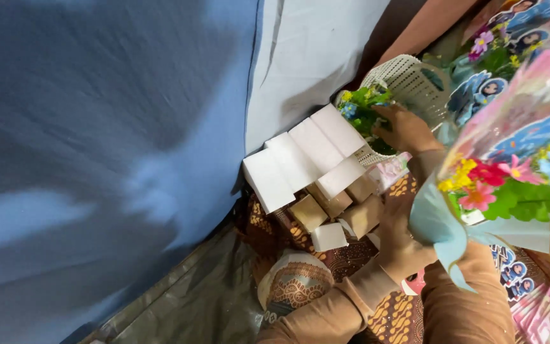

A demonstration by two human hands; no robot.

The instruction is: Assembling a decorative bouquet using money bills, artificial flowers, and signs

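Head view: the right hand [407,129] reaches into a white lattice basket [415,79] that lies tipped on its side, mouth toward the person, with green leaves and small flowers [363,105] spilling from it. Its fingers are curled in around the leaves at the basket's mouth, apparently pinching a sprig, though the blur makes the exact grip hard to read. The left hand [399,245] sits lower and nearer the person, closed on the stem end of a wrapped bouquet [510,172] whose pale blue paper and ribbon fan out over the wrist; the bouquet's long axis runs from that hand up and to the right, its red, pink and yellow blooms facing away from the basket. So the flowers in the basket lie up and slightly left of the bouquet, and the right hand is the nearer one, already touching them. Just left of both hands a row of white blocks [303,156] leans against a blue cloth wall, with tan blocks [335,207] heaped below on patterned brown fabric [300,280].
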